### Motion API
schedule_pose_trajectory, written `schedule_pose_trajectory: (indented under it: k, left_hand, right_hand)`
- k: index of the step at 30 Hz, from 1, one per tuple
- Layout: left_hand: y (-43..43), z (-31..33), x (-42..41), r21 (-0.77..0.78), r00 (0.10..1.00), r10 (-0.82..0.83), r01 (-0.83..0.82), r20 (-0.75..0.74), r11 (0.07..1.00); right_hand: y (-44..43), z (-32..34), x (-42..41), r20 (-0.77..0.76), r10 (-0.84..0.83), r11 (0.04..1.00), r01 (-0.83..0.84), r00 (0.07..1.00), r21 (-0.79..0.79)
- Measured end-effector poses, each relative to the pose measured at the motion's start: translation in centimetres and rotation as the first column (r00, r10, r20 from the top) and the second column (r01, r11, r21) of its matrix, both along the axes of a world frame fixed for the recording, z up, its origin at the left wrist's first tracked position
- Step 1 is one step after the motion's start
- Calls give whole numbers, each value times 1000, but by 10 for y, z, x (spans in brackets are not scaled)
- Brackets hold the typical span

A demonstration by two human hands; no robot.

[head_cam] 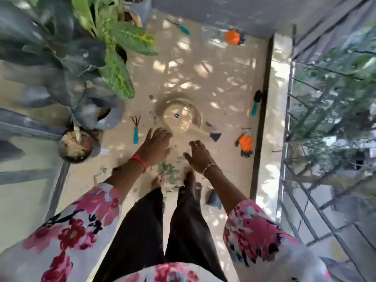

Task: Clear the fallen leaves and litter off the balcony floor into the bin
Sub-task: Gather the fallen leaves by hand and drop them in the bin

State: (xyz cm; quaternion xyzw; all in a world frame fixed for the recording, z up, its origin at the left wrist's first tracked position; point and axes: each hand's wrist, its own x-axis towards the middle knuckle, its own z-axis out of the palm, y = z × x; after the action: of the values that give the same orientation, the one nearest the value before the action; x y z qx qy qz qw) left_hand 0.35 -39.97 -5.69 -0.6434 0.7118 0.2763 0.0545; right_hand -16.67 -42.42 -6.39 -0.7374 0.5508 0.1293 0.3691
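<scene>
Leaves (169,172) and small bits of litter sit in a loose greenish pile on the pale balcony floor (223,82), right in front of the bare feet and just short of the bin (181,117).

Fingers first. The left hand (156,144) has them stretched out and spread, tips up by the bin's rim and not wrapped around anything. Can't tell if they actually touch it. The right hand (198,153) is spread too, fingers a bit bent, hovering over the pile with nothing in it as far as I can see, though it's blurry. There's a red thread (140,159) on the left wrist, a bracelet (209,166) on the right, and floral sleeves behind.

The bin is round and beige, seen from above. A teal-handled hand rake (135,131) lies to its left and a teal-handled trowel (256,102) is over by the right-hand ledge. One orange glove (246,144) is right of the bin, another glove (234,37) by the far wall. Potted plants (81,58) crowd the left side, and a metal railing (315,119) runs down the right.
</scene>
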Motion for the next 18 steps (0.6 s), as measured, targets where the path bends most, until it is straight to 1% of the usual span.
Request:
schedule_pose_trajectory:
  k: [3,4,6,7,9,13,15,18]
  left_hand:
    - [-9,-26,9,-1,985,174,-174,-23,985]
    - [-14,-37,11,-14,979,200,-201,-27,980]
    - [-22,-64,17,-30,979,200,-201,-40,979]
    - [-25,-77,19,-35,980,193,-194,-51,980]
    - [-34,-121,28,-41,969,239,-242,-63,969]
    - [-38,-243,45,17,937,331,-332,-115,943]
    - [-36,-313,54,36,923,358,-356,-139,934]
    - [-38,-406,70,21,900,405,-407,-161,913]
  right_hand:
    - [-24,-33,10,35,88,992,-91,995,85]
    - [-32,-48,12,39,114,990,-117,993,84]
    - [-46,-82,20,53,129,987,-133,990,91]
    - [-49,-96,24,75,122,988,-129,990,91]
    - [-55,-141,38,142,105,989,-118,984,86]
    - [-50,-253,73,207,74,986,-103,975,131]
    - [-47,-320,92,243,44,989,-76,969,123]
    - [-48,-416,116,287,11,996,-36,958,82]
